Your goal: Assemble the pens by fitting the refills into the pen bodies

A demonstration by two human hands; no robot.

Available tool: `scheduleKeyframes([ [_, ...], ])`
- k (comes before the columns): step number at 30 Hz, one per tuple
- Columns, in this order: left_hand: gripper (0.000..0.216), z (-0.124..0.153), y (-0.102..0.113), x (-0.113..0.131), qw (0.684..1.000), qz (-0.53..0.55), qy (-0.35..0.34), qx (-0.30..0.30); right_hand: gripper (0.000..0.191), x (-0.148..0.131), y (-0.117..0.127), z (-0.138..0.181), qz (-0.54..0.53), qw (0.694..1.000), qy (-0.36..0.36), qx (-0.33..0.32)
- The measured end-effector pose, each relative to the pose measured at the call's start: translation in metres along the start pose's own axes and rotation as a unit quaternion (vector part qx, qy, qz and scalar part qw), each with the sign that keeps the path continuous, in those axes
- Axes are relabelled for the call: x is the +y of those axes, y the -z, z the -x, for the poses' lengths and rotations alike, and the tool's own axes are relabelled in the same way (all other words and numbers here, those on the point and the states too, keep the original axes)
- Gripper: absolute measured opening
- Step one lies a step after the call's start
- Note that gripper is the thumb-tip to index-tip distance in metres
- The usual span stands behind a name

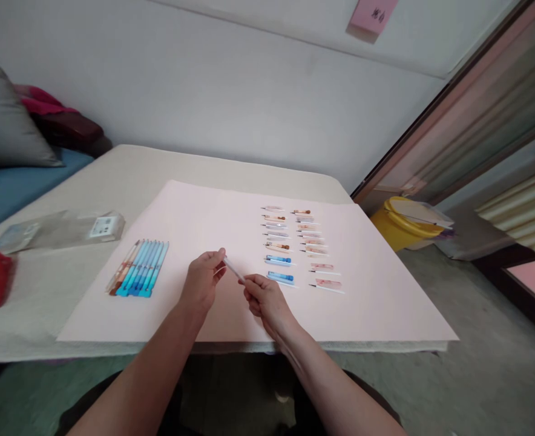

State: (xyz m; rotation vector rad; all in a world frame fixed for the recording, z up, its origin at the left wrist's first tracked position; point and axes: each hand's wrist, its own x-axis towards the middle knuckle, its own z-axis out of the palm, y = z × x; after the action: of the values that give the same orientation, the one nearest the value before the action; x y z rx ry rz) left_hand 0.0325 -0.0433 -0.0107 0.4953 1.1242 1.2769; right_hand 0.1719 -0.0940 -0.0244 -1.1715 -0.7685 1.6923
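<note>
Slim pale piece (234,270) is held above pink sheet (217,218), one end pinched by left hand (204,280), other gripped by right hand (266,297). Two-handed handling step, apparently; steady, aligned grips seem called for next. Pen parts (279,260) are laid out rightward.

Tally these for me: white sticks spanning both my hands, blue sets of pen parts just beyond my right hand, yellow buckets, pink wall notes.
White stick: 1
Blue pen-part sets: 2
Yellow bucket: 1
Pink note: 1
Total: 5
</note>
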Motion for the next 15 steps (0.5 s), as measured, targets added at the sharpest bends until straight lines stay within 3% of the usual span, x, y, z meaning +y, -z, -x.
scheduleKeyframes([
  [8,0.02,-0.0027,0.002,0.0016,0.998,0.04,0.013,-0.041,0.025,-0.0016,0.0008,0.0015,-0.007,1.0,-0.018,-0.002],
  [15,0.021,-0.0032,0.0049,-0.0002,0.999,0.029,0.046,0.006,0.024,-0.002,-0.0015,0.0008,0.018,1.0,0.003,0.018],
])
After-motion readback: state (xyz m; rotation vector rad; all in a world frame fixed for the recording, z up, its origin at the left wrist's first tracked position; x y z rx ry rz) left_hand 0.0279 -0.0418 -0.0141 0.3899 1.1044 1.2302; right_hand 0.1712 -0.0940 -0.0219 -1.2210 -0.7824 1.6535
